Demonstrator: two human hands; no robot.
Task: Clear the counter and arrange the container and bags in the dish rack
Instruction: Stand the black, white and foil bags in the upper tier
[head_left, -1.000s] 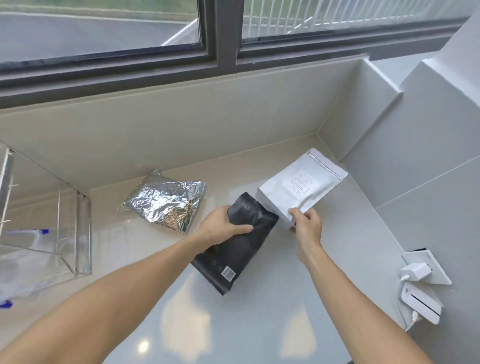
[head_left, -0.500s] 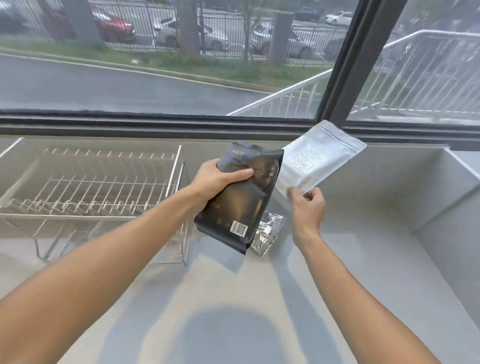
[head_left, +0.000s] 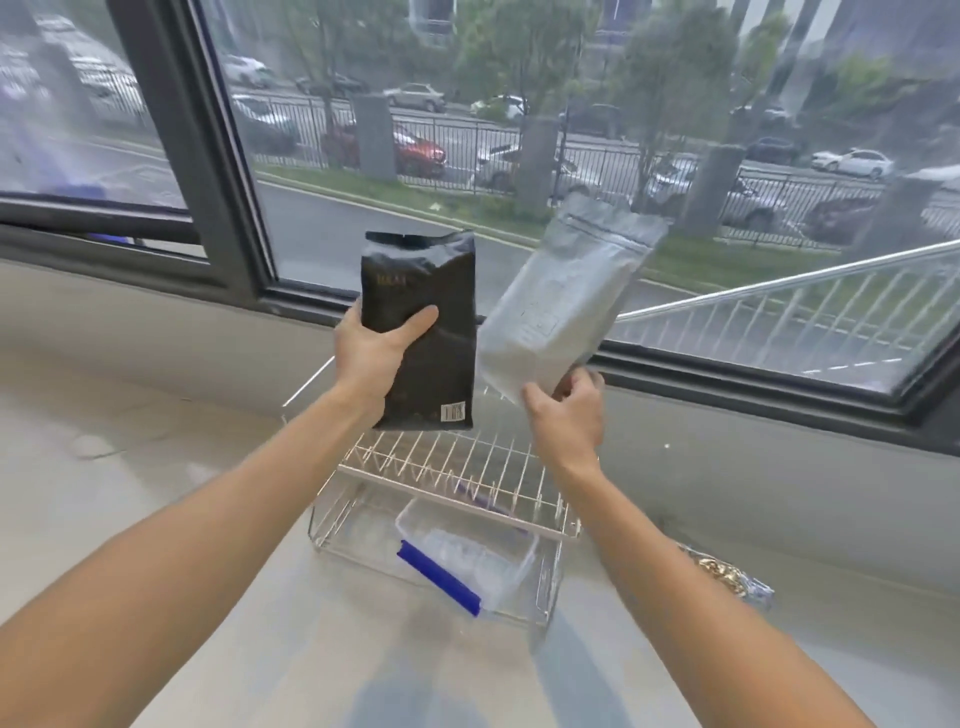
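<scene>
The left hand (head_left: 375, 358) grips the black bag (head_left: 420, 332) by its left edge, thumb pressed across the front and fingers hidden behind, holding it upright in the air. The bag's lower edge hangs above the far side of the rack (head_left: 441, 499), apart from the wires. The right hand (head_left: 567, 415) pinches the lower corner of the silver bag (head_left: 563, 299) between thumb and fingers; this bag tilts to the right, its sealed top edge up against the window (head_left: 571, 156) in view. The two bags sit just beside each other, their near edges almost meeting at the black bag's right side; whether they touch I cannot tell.

The rack stands on the counter (head_left: 156, 519) below and between the forearms, near the sill. Its upper tier of upright wires is bare along the near rail. In the lower tier lies a clear container (head_left: 467, 561) with a blue clip (head_left: 439, 578) on its near edge, filling much of the right part; the left part of that tier shows open floor.

A foil bag (head_left: 727, 574) lies on the counter to the right of the rack, partly hidden by the right forearm, well apart from the rack. The counter to the left and near side of the rack is open surface.
</scene>
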